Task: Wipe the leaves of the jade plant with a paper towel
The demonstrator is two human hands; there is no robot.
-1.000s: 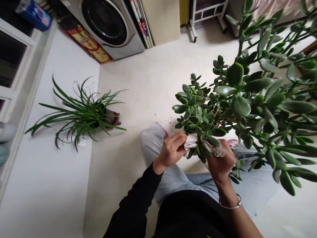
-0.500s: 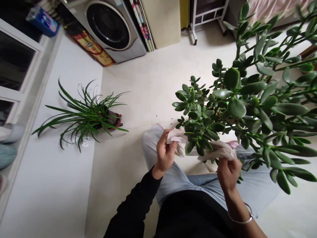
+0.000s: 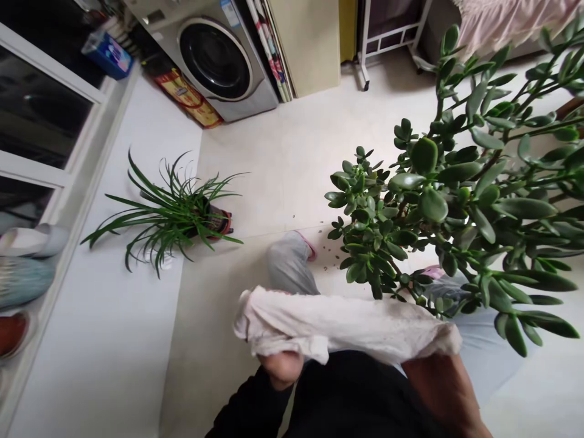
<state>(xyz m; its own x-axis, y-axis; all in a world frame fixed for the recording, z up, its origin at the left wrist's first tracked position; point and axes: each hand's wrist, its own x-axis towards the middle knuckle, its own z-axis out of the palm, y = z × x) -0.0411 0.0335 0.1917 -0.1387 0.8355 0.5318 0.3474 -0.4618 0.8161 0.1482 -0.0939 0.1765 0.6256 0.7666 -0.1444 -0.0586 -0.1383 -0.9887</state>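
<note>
A white cloth (image 3: 347,325) is stretched wide between my two hands, close below the camera. My left hand (image 3: 281,367) grips its left end from underneath; only part of the hand shows. My right hand (image 3: 438,377) holds the right end, its fingers hidden behind the fabric. A big jade plant (image 3: 460,207) with thick round leaves fills the right side, its lowest leaves just above the cloth. My legs in light grey trousers (image 3: 292,267) lie on the floor beneath.
A spiky-leaved potted plant (image 3: 177,213) stands on the pale floor at left. A washing machine (image 3: 219,58) and a white rack (image 3: 392,36) are at the back. A window frame (image 3: 50,164) and slippers (image 3: 27,267) line the left edge.
Both hands have drawn back from the jade plant's leaves toward my body and pulled the cloth out wide between them. The camera tilted slightly.
</note>
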